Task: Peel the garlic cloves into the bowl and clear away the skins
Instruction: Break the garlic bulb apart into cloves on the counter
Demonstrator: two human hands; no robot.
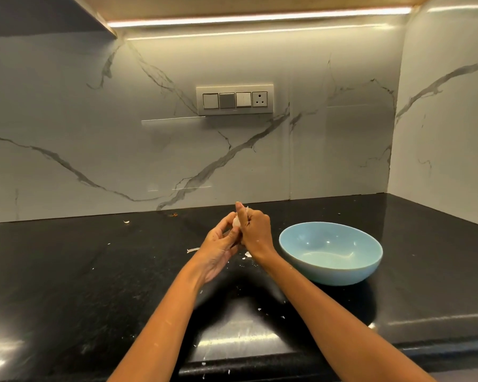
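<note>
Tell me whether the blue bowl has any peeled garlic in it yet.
Empty. The blue bowl sits upright on the black counter, and its visible inside is bare glaze with only light reflections; no cloves show in it.

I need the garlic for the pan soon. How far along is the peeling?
Early, it seems. Done: little, since the blue bowl shows no cloves inside. In hand: the left hand and right hand work a pale garlic clove between them above the black counter. Left: that clove, plus clearing the skin scraps scattered on the counter.
</note>
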